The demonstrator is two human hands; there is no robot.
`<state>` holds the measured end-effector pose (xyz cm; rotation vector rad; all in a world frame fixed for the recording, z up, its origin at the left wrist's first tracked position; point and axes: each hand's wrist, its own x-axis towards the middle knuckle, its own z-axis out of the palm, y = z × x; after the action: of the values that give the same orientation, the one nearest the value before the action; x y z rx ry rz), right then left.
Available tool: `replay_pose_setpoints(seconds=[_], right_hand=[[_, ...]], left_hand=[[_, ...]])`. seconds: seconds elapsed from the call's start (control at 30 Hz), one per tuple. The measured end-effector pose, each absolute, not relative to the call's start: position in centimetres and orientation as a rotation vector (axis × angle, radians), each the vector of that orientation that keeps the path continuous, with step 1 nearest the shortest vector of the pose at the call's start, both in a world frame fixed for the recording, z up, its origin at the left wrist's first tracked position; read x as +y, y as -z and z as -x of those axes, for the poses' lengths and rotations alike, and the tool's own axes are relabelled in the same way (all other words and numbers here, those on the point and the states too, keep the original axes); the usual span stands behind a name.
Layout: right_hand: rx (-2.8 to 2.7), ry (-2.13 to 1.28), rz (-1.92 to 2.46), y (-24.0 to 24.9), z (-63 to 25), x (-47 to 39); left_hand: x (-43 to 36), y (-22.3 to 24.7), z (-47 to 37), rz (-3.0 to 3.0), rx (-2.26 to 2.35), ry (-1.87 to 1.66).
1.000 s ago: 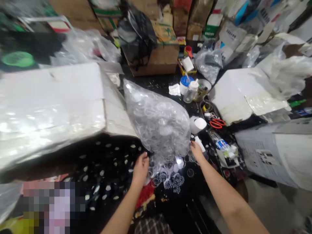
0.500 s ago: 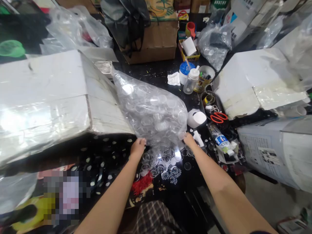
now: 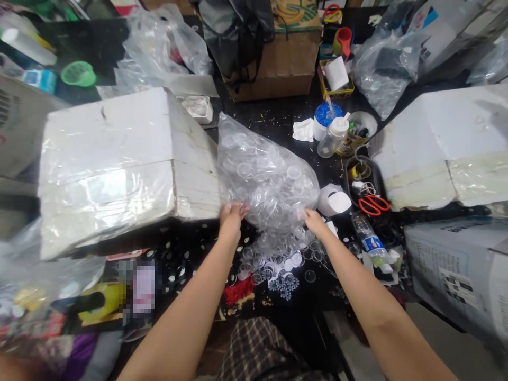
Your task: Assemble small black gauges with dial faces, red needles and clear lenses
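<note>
Gripping a clear plastic bag (image 3: 265, 174) full of small transparent rings at its near, lower edge, on the dark worktable (image 3: 278, 119) between the big white box (image 3: 119, 159) and the white tape dispenser (image 3: 333, 200). Left hand (image 3: 231, 216) pinching a fold of the film at the bag's near left corner, fingers curled shut on it; right hand (image 3: 313, 221) closing on the near right corner, thumb and fingers seeming to clamp the film, though partly hidden. Lying slumped and tilted, the bag leaning against the box, with loose clear rings (image 3: 278, 259) spilling from under its mouth onto the table. Judging by the sag: thin, soft, slippery film, moderately weighted by many light hard pieces, shifting freely inside and likely pouring out wherever the opening dips. Best taken by gathering bunched film at both corners rather than squeezing the belly, keeping the mouth uppermost. Lying near: red-handled scissors (image 3: 371, 203), a water bottle (image 3: 367, 241), a small white-capped bottle (image 3: 331, 138).
</note>
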<state>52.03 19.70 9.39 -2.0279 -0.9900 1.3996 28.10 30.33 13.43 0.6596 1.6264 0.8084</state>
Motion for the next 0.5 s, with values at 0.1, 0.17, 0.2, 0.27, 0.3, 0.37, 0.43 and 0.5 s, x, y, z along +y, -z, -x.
replay_pose_setpoints(seconds=[0.1,0.17,0.2,0.27,0.3,0.37,0.43,0.5], right_hand=[[-0.941,-1.376,1.975,-11.0,-52.7,21.2],[-0.912,-1.353,1.934,-12.0,-53.4,22.7],[-0.897,-1.34,1.91,-12.5,-53.7,23.6],[-0.866,-1.313,1.846,-13.7,-54.4,25.7],[-0.85,-1.3,1.808,-14.3,-54.8,26.9],[-0.818,-1.28,1.728,-15.7,-55.8,29.4],[-0.793,-1.27,1.645,-17.3,-56.9,31.8],[-0.785,-1.268,1.563,-18.6,-58.1,33.8]], left_hand=[[33.5,-15.6,-29.3,-0.618,1.576,-0.921],[36.2,-17.1,-30.1,-0.607,1.535,-0.982],[37.7,-17.8,-30.5,-0.606,1.518,-1.01],[40.9,-19.1,-31.4,-0.613,1.489,-1.063],[42.6,-19.6,-31.9,-0.62,1.478,-1.085],[46.2,-20.4,-33.1,-0.639,1.457,-1.114],[49.8,-20.7,-34.5,-0.658,1.436,-1.123],[53.2,-20.8,-36.2,-0.676,1.41,-1.151]])
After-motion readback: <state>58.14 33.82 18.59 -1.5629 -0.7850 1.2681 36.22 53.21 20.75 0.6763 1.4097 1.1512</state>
